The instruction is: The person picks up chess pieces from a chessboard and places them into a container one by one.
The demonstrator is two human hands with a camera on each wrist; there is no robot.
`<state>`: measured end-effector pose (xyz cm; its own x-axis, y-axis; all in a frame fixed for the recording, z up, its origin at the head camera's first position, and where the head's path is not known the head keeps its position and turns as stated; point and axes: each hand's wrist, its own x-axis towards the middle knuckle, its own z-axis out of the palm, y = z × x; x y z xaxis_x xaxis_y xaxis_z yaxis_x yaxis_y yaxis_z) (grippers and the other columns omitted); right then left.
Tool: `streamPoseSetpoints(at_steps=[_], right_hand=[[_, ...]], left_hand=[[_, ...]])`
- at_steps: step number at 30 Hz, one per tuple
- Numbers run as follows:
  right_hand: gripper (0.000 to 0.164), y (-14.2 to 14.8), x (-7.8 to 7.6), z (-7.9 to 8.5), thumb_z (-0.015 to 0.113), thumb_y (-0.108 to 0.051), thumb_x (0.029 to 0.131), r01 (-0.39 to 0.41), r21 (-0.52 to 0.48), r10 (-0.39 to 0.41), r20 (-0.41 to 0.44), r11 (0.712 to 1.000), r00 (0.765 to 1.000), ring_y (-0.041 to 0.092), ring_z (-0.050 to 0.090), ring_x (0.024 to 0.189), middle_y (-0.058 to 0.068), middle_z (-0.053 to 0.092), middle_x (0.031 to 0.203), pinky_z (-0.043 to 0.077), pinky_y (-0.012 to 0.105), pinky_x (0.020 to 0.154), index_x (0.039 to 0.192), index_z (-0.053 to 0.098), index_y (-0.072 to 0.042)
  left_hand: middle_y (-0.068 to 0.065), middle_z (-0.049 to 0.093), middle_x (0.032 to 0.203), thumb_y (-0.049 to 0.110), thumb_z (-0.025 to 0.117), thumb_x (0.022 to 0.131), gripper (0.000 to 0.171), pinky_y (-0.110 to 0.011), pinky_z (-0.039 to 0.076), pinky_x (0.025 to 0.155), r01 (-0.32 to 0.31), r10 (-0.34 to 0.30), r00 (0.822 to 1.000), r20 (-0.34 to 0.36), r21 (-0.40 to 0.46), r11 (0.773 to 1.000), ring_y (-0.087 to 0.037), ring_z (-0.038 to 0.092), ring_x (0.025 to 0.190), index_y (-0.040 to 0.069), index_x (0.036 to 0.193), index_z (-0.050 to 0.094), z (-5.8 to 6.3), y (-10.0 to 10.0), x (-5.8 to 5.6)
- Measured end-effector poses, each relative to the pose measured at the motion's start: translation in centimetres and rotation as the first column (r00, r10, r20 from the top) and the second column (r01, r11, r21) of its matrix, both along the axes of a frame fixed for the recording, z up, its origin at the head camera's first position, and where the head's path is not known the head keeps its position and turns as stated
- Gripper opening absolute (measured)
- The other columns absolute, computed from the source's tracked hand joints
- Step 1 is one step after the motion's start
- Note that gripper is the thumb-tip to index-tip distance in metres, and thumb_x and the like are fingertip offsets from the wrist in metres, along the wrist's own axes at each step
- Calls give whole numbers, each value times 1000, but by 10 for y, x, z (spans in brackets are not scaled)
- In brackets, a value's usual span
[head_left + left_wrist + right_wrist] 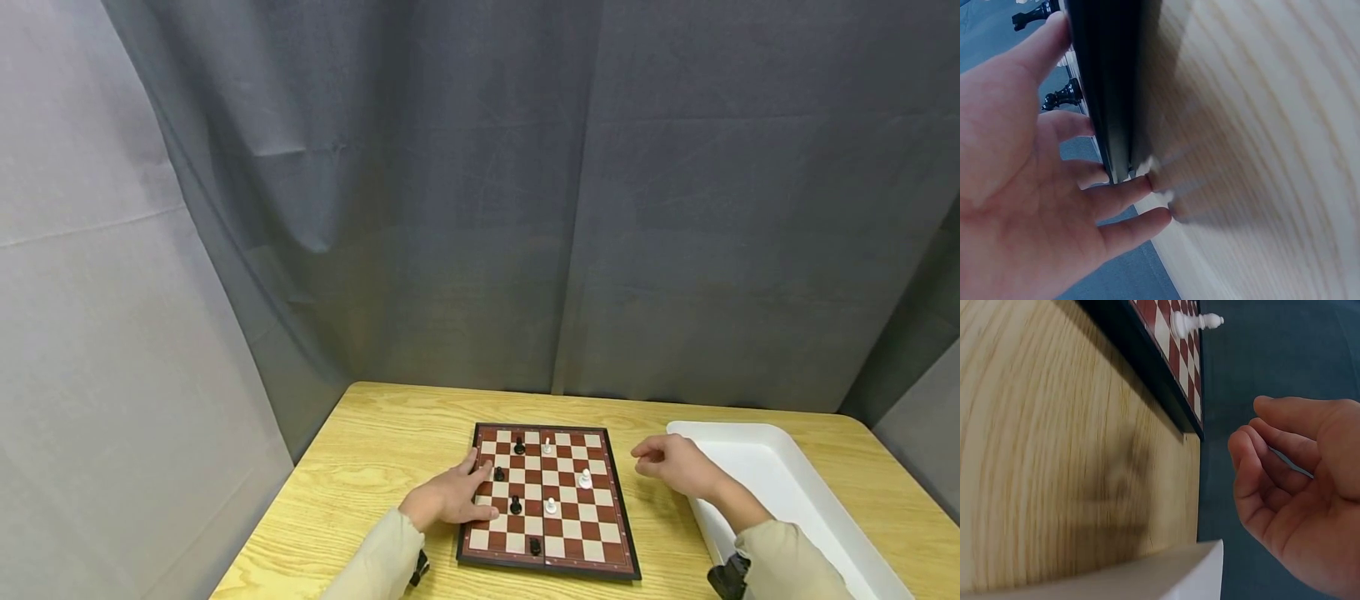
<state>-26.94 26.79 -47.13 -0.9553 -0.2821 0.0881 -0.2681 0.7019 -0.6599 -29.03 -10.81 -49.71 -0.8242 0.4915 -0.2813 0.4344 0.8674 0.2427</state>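
Observation:
A brown-and-cream chessboard (576,549) with a black rim lies on the wooden table. My left hand (452,494) rests on its left edge with spread fingers, the thumb and some fingers over the squares. In the left wrist view, two fingers reach past the board's dark side wall, and a black chess piece (1063,95) stands near the fingers. Several black pieces (515,505) are on the board's left half. Three white pieces (585,479) stand on the right half. My right hand (681,465) hovers between board and tray, fingers loosely bent, holding nothing.
A shallow white tray (776,492) sits at the table's right side, under my right forearm. Grey curtains (480,208) hang behind the table (375,467) and at its sides.

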Motion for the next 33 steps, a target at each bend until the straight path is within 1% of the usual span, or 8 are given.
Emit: streamPoseSetpoints(at_steps=[5, 7, 12, 15, 18, 21, 28, 33], right_hand=[[22, -13, -1, -5, 66, -8, 88, -11, -41, 11, 9, 999, 1000, 16, 58, 79, 3, 63, 87, 49, 30, 64, 105, 66, 6], [23, -18, -2, -7, 65, -6, 89, -28, -59, 28, 10, 998, 1000, 17, 57, 79, 4, 63, 88, 49, 30, 64, 106, 65, 8], [22, -26, -5, -17, 66, -2, 86, -54, -76, 53, -16, 996, 998, 17, 59, 77, 5, 64, 88, 50, 28, 63, 106, 66, 8], [23, -29, -7, -23, 66, -2, 86, -44, -78, 43, -18, 996, 999, 16, 59, 78, 7, 66, 90, 50, 27, 63, 108, 66, 5], [24, -30, -9, -29, 65, -2, 86, -40, -94, 40, -6, 995, 999, 16, 58, 78, 10, 66, 94, 49, 27, 61, 109, 66, 6], [25, -33, -10, -34, 65, -1, 86, -39, -106, 41, 12, 994, 999, 17, 57, 79, 10, 65, 95, 48, 27, 61, 110, 65, 6], [27, -41, -8, -33, 66, 1, 85, -12, -127, 20, 63, 992, 998, 19, 58, 82, 11, 64, 97, 50, 28, 65, 111, 63, 8], [28, -46, -9, -32, 69, -1, 84, 13, -92, -9, 46, 996, 999, 18, 57, 81, 8, 64, 96, 49, 30, 65, 110, 65, 7]], left_hand=[[-14, 8, 157, 59, 55, 88, 81, -41, 44, 96, -2, 2, 1000, 1, -5, 1000, -33, 35, 133, 21, 152, 25, 1, 0, 1], [-14, 8, 157, 59, 55, 88, 80, -41, 44, 96, -2, 2, 1000, 2, -6, 1000, -33, 35, 133, 21, 152, 25, 1, 0, 1], [-14, 7, 157, 59, 55, 88, 81, -42, 43, 96, -2, 2, 1000, 2, -1, 1000, -34, 35, 133, 20, 152, 25, 0, 0, 2], [-15, 8, 157, 59, 55, 88, 81, -42, 43, 97, 0, 0, 1000, -4, -1, 1000, -34, 35, 133, 20, 152, 25, -1, 1, 1], [-15, 7, 157, 60, 55, 88, 81, -42, 43, 97, 0, 0, 1000, -9, -2, 1000, -34, 36, 133, 20, 152, 25, -3, 1, 0], [-14, 7, 157, 60, 54, 88, 81, -41, 43, 97, 0, 0, 1000, -10, -1, 1000, -34, 35, 133, 21, 152, 25, -3, 0, 0], [-15, 7, 157, 60, 55, 87, 81, -42, 43, 97, 1, -1, 1000, -6, 3, 1000, -34, 35, 133, 21, 152, 25, -3, 0, 0], [-14, 8, 157, 60, 55, 87, 81, -42, 42, 98, -2, 2, 1000, -5, 3, 1000, -34, 34, 134, 21, 152, 25, -3, 0, 0]])
